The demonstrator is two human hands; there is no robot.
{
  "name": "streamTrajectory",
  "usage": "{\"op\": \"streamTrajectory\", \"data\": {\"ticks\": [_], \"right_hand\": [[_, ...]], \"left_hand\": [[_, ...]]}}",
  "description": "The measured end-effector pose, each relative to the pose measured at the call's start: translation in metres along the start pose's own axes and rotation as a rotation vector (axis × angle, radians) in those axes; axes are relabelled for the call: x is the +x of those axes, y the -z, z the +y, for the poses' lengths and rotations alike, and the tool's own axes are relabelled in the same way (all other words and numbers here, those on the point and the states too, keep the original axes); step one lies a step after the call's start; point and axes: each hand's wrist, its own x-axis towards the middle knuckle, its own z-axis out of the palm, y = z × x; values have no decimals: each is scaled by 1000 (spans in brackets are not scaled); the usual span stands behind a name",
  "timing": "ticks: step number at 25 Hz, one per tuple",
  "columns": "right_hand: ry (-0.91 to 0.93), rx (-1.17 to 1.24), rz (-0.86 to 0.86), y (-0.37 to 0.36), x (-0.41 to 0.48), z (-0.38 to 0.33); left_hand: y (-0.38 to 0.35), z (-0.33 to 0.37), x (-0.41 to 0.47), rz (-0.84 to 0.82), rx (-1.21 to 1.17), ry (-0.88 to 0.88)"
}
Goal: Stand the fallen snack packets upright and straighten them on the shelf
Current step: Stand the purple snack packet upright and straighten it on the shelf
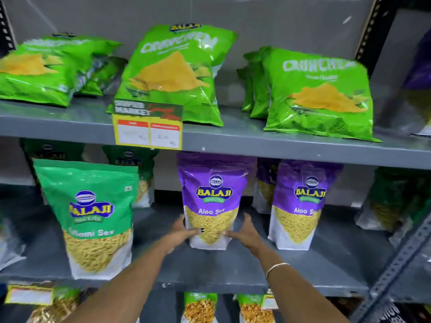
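Note:
A purple Aloo Sev packet point(211, 197) stands upright in the middle of the grey middle shelf point(233, 266). My left hand point(180, 233) grips its lower left side and my right hand point(242, 231) grips its lower right side. A second purple Aloo Sev packet point(300, 201) stands upright to its right, with another purple packet behind and between them. At the left stands a green Sev packet point(93, 215), upright and close to the shelf's front edge. On the top shelf point(279, 145), bright green Crunchem packets point(172, 73) lean back; the group at far left point(39, 68) lies tilted over.
A yellow price tag point(148, 129) hangs on the top shelf's edge. Dark green packets point(394, 197) sit at the right of the middle shelf, blurred. More packets point(200, 307) show on the shelf below. A perforated metal upright point(396, 259) runs along the right.

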Motion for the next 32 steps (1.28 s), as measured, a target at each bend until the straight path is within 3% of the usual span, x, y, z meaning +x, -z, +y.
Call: {"op": "streamTrajectory", "data": {"ticks": [4, 8, 17, 28, 32], "right_hand": [[32, 170, -204, 0, 7, 1], [48, 125, -105, -5, -11, 9], [10, 66, -121, -1, -75, 10], [19, 71, -132, -5, -79, 12], [-10, 38, -133, -4, -78, 12]], "left_hand": [[-14, -2, 8, 100, -81, -25], [-15, -5, -13, 97, -8, -46], [-14, -11, -64, 148, 153, 27], [-11, -14, -71, 88, 205, 29], [-4, -1, -77, -110, 327, 170]]}}
